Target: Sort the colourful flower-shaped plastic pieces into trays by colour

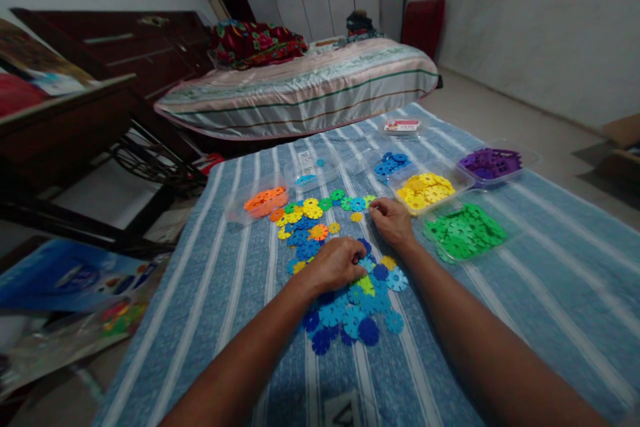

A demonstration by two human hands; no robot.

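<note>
My left hand (340, 264) is over a loose pile of notched plastic discs, its fingers curled in a pinch; whatever they hold is hidden. Under and in front of it lie light blue discs (353, 321), dark blue discs (369, 331) and a lime-green disc (367, 285). Farther up, my right hand (393, 221) has its fingertips pressed together beside a pale green disc (369, 201); I cannot tell whether they grip it. That disc ends a row with a light blue disc (357, 204) and green discs (337, 194). Yellow discs (312, 207) and an orange disc (319, 232) lie to the left.
Clear tubs hold orange discs (266, 201), blue pieces (392, 165), yellow discs (426, 191), green discs (467, 231) and purple pieces (491, 163). They stand on a blue striped cloth (545, 267). A bed (300, 90) is behind, a dark wooden table (65, 107) at left.
</note>
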